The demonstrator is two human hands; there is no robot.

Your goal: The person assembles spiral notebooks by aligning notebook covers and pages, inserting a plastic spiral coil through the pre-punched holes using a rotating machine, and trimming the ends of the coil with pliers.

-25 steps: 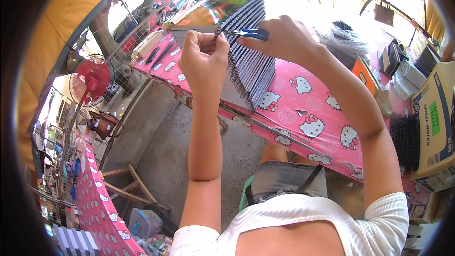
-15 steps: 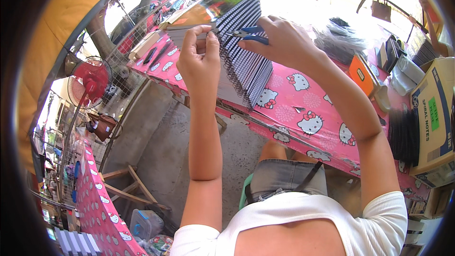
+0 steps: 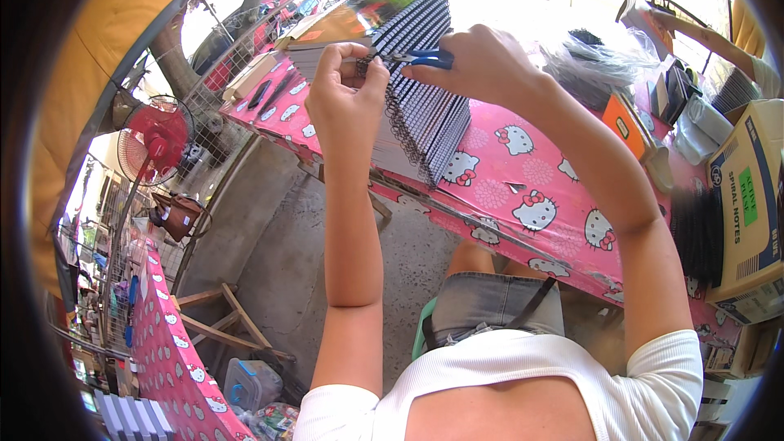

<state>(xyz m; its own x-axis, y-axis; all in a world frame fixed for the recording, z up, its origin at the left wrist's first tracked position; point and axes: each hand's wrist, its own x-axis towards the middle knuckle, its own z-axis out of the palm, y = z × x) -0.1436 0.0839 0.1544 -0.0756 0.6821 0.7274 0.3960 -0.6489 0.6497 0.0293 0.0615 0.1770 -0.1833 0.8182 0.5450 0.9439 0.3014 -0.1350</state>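
Note:
A tall stack of spiral-bound notebooks point(image 3: 425, 106) stands on the table, its dark coil bindings facing me. At the stack's upper left corner, my left hand point(image 3: 349, 86) is closed in a pinch, thumb against fingers, at the end of a dark wire coil point(image 3: 364, 65). My right hand point(image 3: 482, 65) is wrapped round blue-handled pliers point(image 3: 429, 58). Their jaws point left and reach the coil end beside my left fingertips; the exact contact is too small to make out.
The table has a pink patterned cover point(image 3: 490, 143). To the right are a cardboard box point(image 3: 747, 204), black coils point(image 3: 694, 233), an orange notebook point(image 3: 625, 126) and plastic bags point(image 3: 596, 69). Another person's arm point(image 3: 710, 37) reaches in at upper right. A red fan point(image 3: 155, 143) stands left.
My right hand has shifted slightly left, and the pliers' handles are squeezed closer together. My left fingers have moved a little at the coil end. The other person's arm has reached further in.

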